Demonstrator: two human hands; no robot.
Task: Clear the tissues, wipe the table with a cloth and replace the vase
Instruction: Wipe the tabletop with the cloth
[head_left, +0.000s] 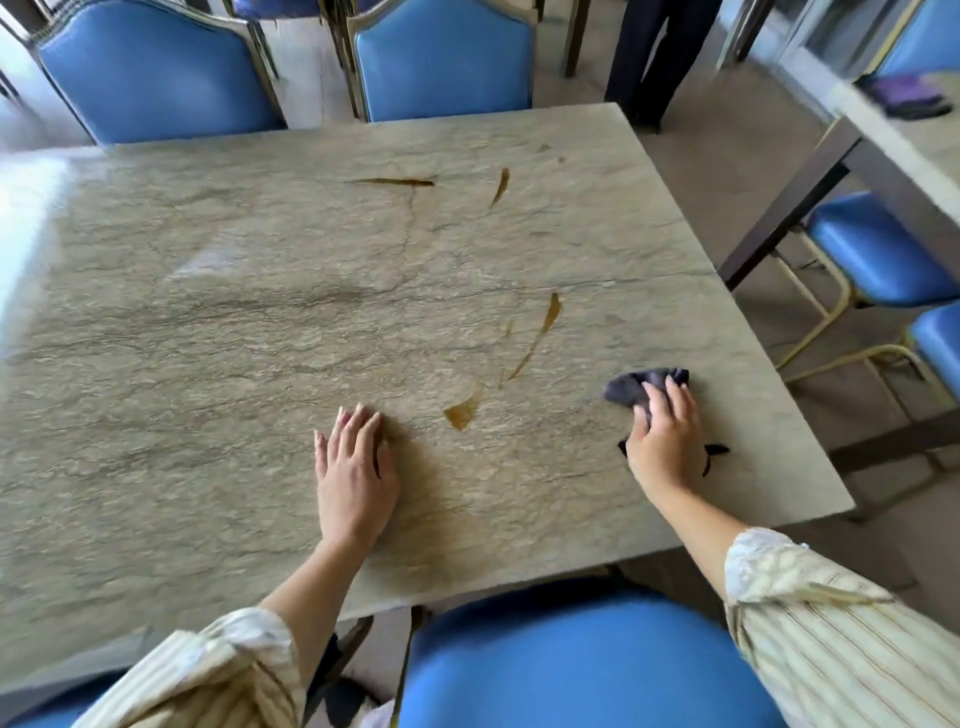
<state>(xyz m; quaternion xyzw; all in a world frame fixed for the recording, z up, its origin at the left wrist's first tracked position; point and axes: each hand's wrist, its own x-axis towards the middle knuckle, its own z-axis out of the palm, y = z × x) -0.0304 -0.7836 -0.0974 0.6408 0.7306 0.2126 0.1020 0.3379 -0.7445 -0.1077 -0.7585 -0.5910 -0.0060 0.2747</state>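
A beige marble table (218, 312) fills the view. Several brown streaks of spilled liquid lie on it, such as a small puddle (461, 411) near the front and a long streak (540, 332) right of centre. My right hand (665, 436) presses a dark blue cloth (639, 387) onto the table near its right edge, fingers curled over it. My left hand (353, 467) rests flat on the tabletop, fingers straight, just left of the puddle. No tissues and no vase are in view.
Blue padded chairs stand at the far side (156, 78) (447, 62), at the right (883, 249) and right in front of me (571, 670). A person's dark trouser legs (654, 57) stand beyond the far right corner. A neighbouring table (904, 145) carries a dark purple cloth (914, 96).
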